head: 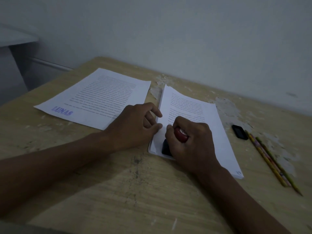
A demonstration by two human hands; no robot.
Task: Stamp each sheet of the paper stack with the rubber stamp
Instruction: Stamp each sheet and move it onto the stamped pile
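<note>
Right grip [187, 137] is clenching the rubber stamp [170, 146], pressing it onto the paper stack [211, 132] at its near corner; left grip [135, 123] is pinching the top sheet's edge. Any slip risks smudging the imprint.

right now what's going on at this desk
A person is stamping printed sheets. The right hand grips a red-handled rubber stamp, its dark base pressed on the near left corner of the paper stack. The left hand holds the stack's left edge. One stamped sheet, marked LUNAS in purple, lies apart on the left of the table.
</note>
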